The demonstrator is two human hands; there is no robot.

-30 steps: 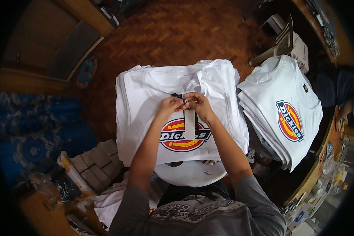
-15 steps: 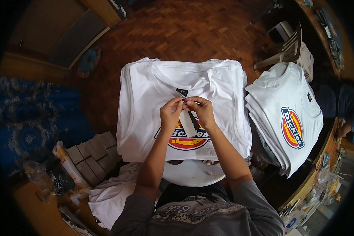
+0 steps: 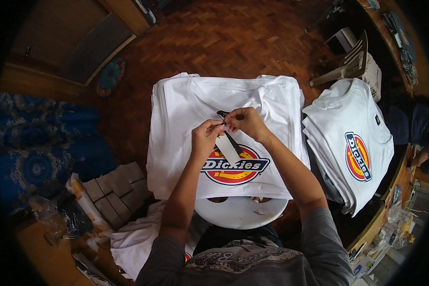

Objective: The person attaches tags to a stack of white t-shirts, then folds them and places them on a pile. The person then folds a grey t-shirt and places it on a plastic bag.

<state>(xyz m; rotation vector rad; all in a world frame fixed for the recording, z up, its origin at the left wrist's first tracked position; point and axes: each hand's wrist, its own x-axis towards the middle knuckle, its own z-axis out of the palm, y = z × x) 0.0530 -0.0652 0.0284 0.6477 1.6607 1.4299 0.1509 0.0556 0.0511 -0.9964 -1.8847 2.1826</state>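
Left hand: the left hand (image 3: 206,137) pinches with thumb and forefinger at a small dark piece (image 3: 224,124), too small to make out; a loose pinch could let it slip.
Right hand: the right hand (image 3: 249,124) closes its fingertips on that piece from the right, almost meeting the left; so crowded, one could knock the other's hold away.
Hang tag: the long white rectangular tag (image 3: 229,149) slants from the fingers toward the near side, over the shirt's chest; a hard bend at its top could crease it.
Black strip: the narrow black strip (image 3: 233,143) lies just right of the tag; if the two twist together, they could tangle.
Neck label: the small black label (image 3: 221,114) sits just beyond the fingertips; a sharp pull there could strain its stitching.
Top shirt: the folded white fabric shirt (image 3: 176,138) tops the middle stack; tugging upward could rumple its folds.
Stool: the white round plastic stool (image 3: 243,217) shows only at the near edge, narrower than the stack; uneven pressure at either side could make the shirts slide.
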